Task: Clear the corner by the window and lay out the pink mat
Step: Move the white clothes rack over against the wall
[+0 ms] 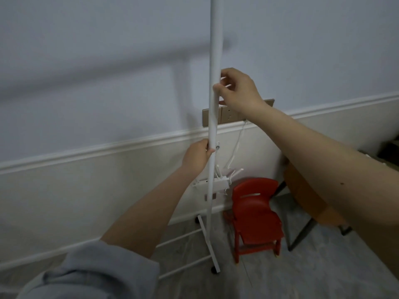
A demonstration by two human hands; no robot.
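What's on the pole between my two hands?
Nothing: in the head view, the white pole runs bare between the right hand above and the left hand below.

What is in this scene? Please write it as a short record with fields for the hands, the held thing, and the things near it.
left hand: grips the pole low
right hand: grips the pole higher
pole: white, upright, part of a rack
rack base: on the floor, a caster at each end
chair: red, small, right of the pole
router: white, on the wall behind the pole
pink mat: not in view
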